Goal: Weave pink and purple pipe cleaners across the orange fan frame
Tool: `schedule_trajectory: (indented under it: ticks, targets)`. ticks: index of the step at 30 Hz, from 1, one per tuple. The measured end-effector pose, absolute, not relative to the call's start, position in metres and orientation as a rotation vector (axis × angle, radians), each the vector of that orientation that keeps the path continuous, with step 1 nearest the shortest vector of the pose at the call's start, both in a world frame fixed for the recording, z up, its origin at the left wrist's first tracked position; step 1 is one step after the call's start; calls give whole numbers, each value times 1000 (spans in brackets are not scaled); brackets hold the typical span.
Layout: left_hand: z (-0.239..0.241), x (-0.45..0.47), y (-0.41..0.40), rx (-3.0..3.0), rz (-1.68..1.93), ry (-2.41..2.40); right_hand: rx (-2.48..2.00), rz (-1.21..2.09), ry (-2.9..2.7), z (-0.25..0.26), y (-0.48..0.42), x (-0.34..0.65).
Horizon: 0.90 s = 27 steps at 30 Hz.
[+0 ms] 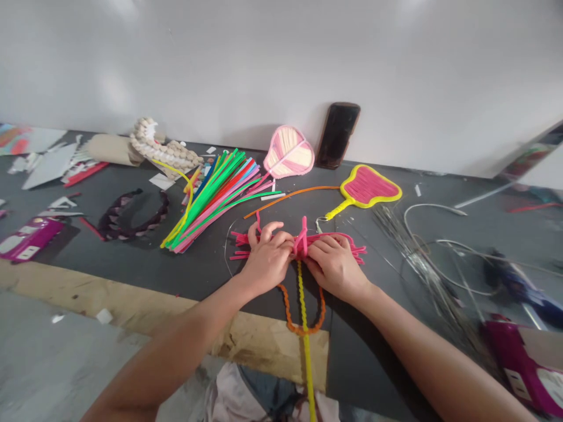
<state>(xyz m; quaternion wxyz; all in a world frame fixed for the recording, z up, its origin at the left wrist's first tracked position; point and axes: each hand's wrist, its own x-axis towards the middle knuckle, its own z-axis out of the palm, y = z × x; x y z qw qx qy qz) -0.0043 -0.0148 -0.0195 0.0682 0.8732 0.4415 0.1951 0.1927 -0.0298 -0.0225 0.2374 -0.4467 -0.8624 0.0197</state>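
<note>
My left hand [265,258] and my right hand [334,265] meet over a bundle of pink pipe cleaners [301,241] lying crosswise on the dark mat [141,258]. Both hands pinch the bundle at its middle, where a pink strand stands up in a loop. Below the bundle, an orange pipe-cleaner loop [303,319] and a yellow pipe-cleaner stem [305,340] run toward me. The left fingers are partly lifted, the thumb and forefinger closed on the pink strands.
A pile of coloured pipe cleaners [215,196] lies to the upper left. A yellow-rimmed pink fan [369,187], a pink-and-cream fan [289,152] and a phone [338,135] stand by the wall. Thin wires [422,258] spread at the right; a dark headband [132,217] lies left.
</note>
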Motion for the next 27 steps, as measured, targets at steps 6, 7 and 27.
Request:
schedule_trajectory:
  ticks: [6,7,27]
  targets:
    - [-18,-5,-16,2654,567,1318,-1250,239,-2288,-21,-29,196]
    - [-18,-5,-16,2657,569,1317,-1260,251,-2286,-22,-29,197]
    - [-22,-2,-13,2626,602,1351,-1233,130,-2327,-26,-28,197]
